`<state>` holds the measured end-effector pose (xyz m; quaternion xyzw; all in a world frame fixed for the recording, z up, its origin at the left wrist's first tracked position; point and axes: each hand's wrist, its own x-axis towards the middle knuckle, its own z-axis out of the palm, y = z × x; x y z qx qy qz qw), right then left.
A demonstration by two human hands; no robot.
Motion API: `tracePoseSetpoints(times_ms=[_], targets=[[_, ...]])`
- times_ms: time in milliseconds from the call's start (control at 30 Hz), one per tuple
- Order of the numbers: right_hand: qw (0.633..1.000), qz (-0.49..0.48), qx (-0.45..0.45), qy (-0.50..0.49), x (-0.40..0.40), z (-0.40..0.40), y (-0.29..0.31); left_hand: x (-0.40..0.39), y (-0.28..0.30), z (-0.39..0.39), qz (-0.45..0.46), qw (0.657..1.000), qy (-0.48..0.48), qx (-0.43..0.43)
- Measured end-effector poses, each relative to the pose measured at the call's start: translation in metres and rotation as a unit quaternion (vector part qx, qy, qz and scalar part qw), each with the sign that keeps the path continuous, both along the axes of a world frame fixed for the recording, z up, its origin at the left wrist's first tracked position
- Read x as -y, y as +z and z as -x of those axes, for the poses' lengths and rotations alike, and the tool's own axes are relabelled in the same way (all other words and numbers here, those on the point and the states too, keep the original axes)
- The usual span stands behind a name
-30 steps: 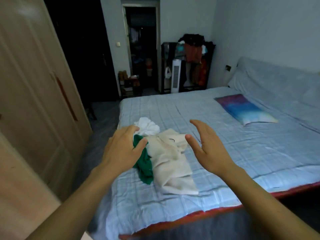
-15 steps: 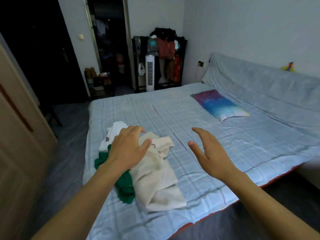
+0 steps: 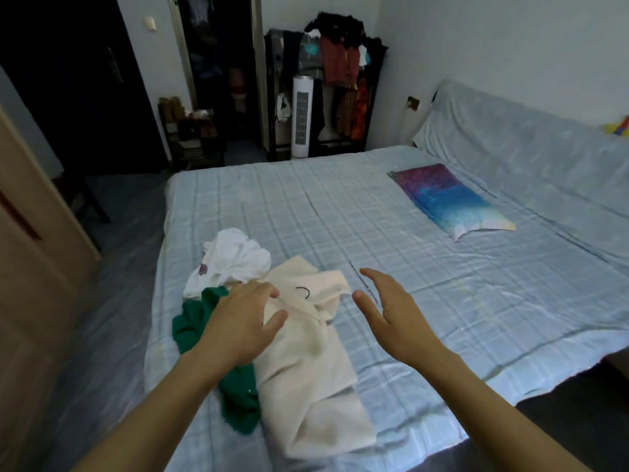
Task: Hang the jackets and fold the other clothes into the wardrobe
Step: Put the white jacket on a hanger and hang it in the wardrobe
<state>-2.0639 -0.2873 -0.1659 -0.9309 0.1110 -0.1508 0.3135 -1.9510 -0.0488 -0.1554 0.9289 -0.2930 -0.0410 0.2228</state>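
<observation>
Clothes lie in a loose pile near the bed's (image 3: 425, 301) left front corner. Longest of them is a cream garment (image 3: 313, 379), crumpled, its long axis running from the near edge of the bed away toward the middle, with a small dark loop mark near its far end. A green garment (image 3: 238, 400) lies along its left side, partly tucked under it, and a white garment (image 3: 235, 260) is bunched at the far left of the pile, touching both.

The left hand (image 3: 243, 323) hovers over the join of green and cream with fingers spread and curled, gripping nothing that I can see. The right hand (image 3: 391, 315) is open, palm turned left, just right of the cream garment's far end.

A blue and purple pillow (image 3: 449, 199) lies well apart toward the headboard side. Beyond the bed stand a white tower fan (image 3: 301, 117) and a rack heaped with clothing (image 3: 337, 59).
</observation>
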Motion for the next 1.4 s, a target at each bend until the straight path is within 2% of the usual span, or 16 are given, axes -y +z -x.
tracePoseSetpoints(times_ms=[133, 467, 767, 1000, 1133, 1400], targets=[[0.999, -0.039, -0.013, 0.005, 0.038, -0.037, -0.032, 0.034, -0.022, -0.026, -0.052, 0.998, 0.008, -0.016], [0.988, -0.089, -0.126, 0.031, 0.113, -0.131, -0.120, 0.105, -0.070, -0.093, -0.138, 0.988, 0.046, -0.052], [0.972, -0.133, -0.195, 0.011, 0.110, -0.179, -0.196, 0.101, -0.140, -0.183, -0.221, 0.970, 0.050, -0.083], [0.955, -0.135, -0.262, -0.033, 0.100, -0.191, -0.248, 0.095, -0.213, -0.272, -0.237, 0.961, 0.028, -0.141], [0.945, -0.148, -0.286, -0.060, 0.093, -0.211, -0.274, 0.097, -0.249, -0.305, -0.217, 0.962, 0.028, -0.163], [0.936, -0.146, -0.314, -0.070, 0.068, -0.254, -0.318, 0.122, -0.308, -0.343, -0.237, 0.954, -0.081, -0.164]])
